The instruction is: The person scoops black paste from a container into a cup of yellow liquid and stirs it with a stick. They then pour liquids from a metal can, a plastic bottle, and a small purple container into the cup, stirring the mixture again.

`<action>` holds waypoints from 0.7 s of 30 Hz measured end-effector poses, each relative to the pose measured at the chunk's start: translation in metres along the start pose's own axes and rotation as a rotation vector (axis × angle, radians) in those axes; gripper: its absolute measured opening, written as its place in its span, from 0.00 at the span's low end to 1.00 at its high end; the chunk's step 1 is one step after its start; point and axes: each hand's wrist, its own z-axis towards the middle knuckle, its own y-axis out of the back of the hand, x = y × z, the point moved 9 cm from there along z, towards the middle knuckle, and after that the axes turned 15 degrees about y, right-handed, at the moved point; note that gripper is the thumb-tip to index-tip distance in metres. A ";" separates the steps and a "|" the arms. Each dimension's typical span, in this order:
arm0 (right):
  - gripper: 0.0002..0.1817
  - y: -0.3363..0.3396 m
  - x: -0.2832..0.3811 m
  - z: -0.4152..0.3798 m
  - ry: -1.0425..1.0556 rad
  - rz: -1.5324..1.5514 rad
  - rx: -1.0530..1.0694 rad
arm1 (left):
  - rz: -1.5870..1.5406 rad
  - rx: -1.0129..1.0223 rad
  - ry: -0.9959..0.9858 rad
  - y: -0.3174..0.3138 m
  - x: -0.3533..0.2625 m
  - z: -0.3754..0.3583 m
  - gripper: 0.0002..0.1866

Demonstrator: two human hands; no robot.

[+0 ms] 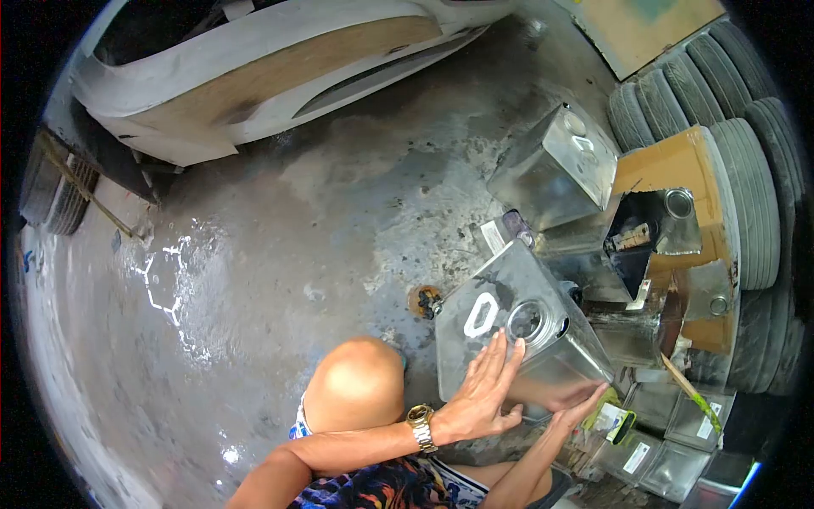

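A square silver metal tin can [458, 356] stands in front of me, with a white handle [481, 315] and a round spout opening [526, 321] on its top. My left hand [479, 399], wearing a gold watch [420, 427] at the wrist, lies with fingers stretched out flat on that top, fingertips beside the spout. Against the can's near right side rests my right hand [578, 404], fingers extended along the metal and partly hidden. A faint reflection of it shows on the can wall. Neither hand is closed round anything.
Another tin can [551, 161] stands behind, beside a cut-open can [632, 246] with dark insides. Cardboard [716, 314] and stacked tyres [746, 204] line the right. Smaller tins [678, 471] and a stick [691, 394] lie at lower right. A car bumper [280, 76] occupies the back left; the floor [254, 280] is wet.
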 end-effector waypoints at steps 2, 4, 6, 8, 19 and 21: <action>0.40 0.003 -0.004 0.005 0.019 -0.005 -0.001 | -0.005 -0.011 -0.004 0.001 0.000 0.000 0.55; 0.40 0.005 -0.007 0.010 0.036 -0.008 0.000 | -0.007 -0.010 -0.003 0.002 0.000 0.000 0.55; 0.40 0.003 -0.002 0.011 0.083 -0.039 0.016 | -0.008 -0.015 0.000 0.005 -0.001 0.000 0.55; 0.40 -0.001 0.003 0.009 0.048 -0.029 0.018 | -0.009 -0.017 0.001 0.006 -0.002 0.001 0.55; 0.36 0.008 0.001 0.028 0.042 -0.014 0.039 | -0.062 -0.033 -0.017 0.008 -0.004 0.001 0.55; 0.36 0.005 0.007 0.026 0.044 -0.014 0.048 | -0.065 -0.037 -0.016 0.008 -0.005 0.001 0.55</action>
